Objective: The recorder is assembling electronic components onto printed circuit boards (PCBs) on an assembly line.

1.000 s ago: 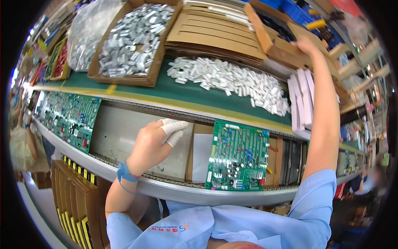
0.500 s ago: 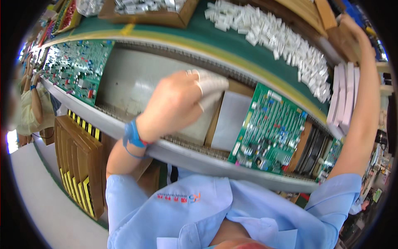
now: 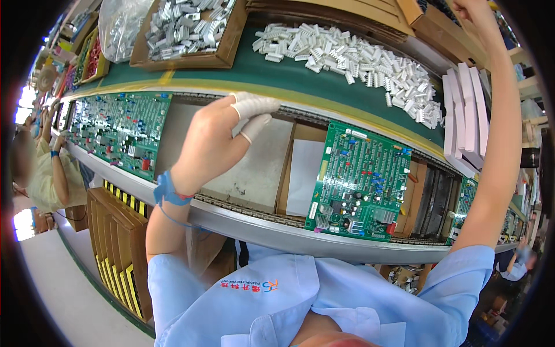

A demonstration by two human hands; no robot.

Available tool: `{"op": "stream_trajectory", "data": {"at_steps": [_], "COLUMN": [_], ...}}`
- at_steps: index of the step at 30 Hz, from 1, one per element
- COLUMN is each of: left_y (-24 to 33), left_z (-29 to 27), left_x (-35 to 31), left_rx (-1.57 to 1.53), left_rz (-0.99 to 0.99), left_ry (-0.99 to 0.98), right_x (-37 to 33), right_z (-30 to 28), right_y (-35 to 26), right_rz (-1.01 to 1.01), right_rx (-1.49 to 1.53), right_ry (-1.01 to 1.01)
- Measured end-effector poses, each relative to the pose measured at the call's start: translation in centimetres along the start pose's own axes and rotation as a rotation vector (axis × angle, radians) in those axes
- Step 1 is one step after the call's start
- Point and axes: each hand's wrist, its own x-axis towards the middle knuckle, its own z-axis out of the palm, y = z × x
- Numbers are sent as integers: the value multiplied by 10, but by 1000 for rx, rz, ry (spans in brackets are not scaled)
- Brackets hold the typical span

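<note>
My left hand is over the open stretch of the conveyor, between two green circuit boards. White finger cots cover its thumb and at least one finger; thumb and fingers are apart, with nothing between them. A blue wrist strap circles that wrist. To the hand's right lies a populated circuit board, flat across the rails; another circuit board is to its left. My right arm stretches far forward, and my right hand is at the top right beside a cardboard box, its fingers partly cut off by the picture's edge.
Beyond the conveyor, white slotted parts lie piled on the green shelf. A cardboard box of metal pieces stands left of them; white strips stand at right. A brown rack is at lower left. A co-worker is at far left.
My left hand has moved left, away from the nearer circuit board, with its fingers more spread. My right hand has moved up toward the picture's top edge. The whole view has shifted slightly.
</note>
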Motion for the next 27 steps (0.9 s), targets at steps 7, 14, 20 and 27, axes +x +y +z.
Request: {"op": "stream_trajectory", "data": {"at_steps": [7,14,20,27], "left_y": [-4,-87,-130,-104], "left_z": [-3,33,76,86], "left_x": [110,302,365,383], "left_rx": [261,401,551,502], "left_rz": [193,314,241,209], "left_ry": [180,203,199,167], "right_x": [-106,-169,-196,-212], "right_z": [9,12,5,1], "right_y": [-23,-20,-16,-8], "right_rz": [11,375,474,467], "right_rx": [305,729,816,568], "right_ry": [-581,-682,-671,-602]}}
